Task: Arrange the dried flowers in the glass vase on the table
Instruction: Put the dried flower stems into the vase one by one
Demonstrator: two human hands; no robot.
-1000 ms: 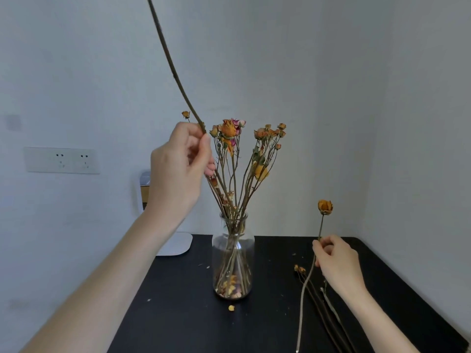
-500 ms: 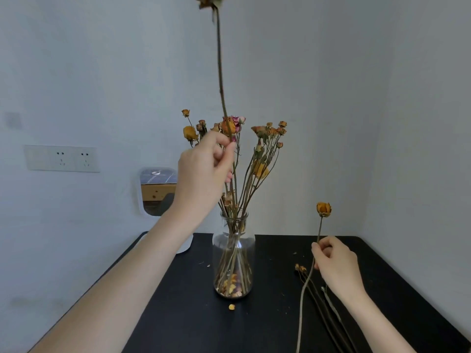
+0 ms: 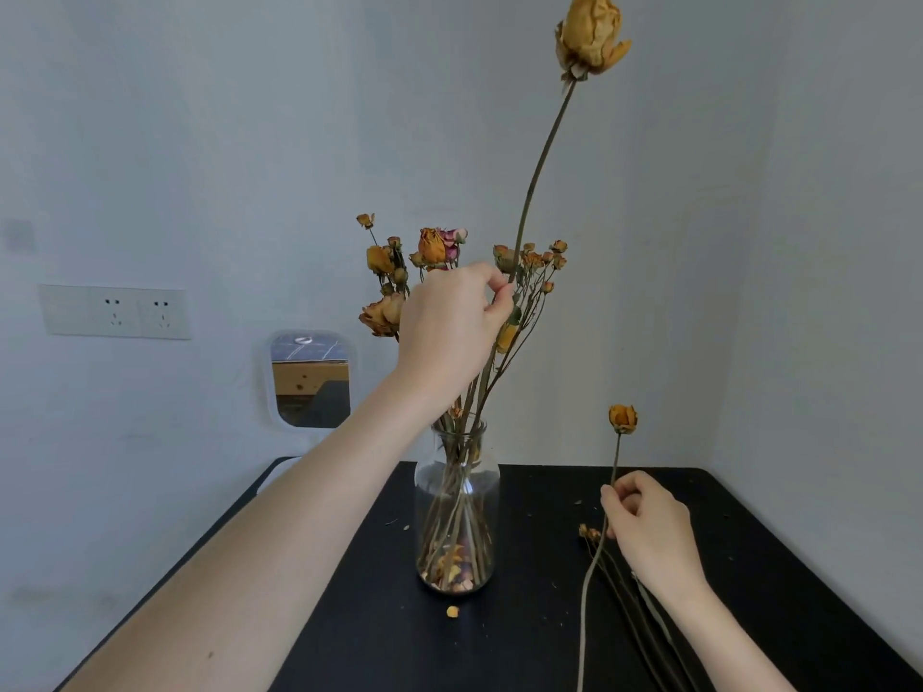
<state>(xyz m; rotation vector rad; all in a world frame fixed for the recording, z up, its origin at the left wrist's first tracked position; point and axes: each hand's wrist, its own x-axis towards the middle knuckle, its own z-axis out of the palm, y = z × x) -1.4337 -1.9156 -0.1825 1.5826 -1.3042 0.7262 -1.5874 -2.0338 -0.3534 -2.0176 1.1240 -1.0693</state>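
Since 0.5 s ago: tall rose (image 3: 592,35) has tipped rightward, head now fully in view; left hand (image 3: 449,327) has shifted right and sits in front of the bunch (image 3: 439,252). Left hand pinches the tall rose's stem between thumb and fingers, just above the vase (image 3: 457,496) neck; whether the stem's lower end is inside the vase cannot be told. Vase stands upright mid-table (image 3: 359,621), toward the back edge, with loose petals inside. One petal (image 3: 452,611) lies just in front of it. Right hand (image 3: 649,531), unmoved, is closed on a small rose (image 3: 623,418) stem near the right edge, above spare stems (image 3: 634,616) lying flat.
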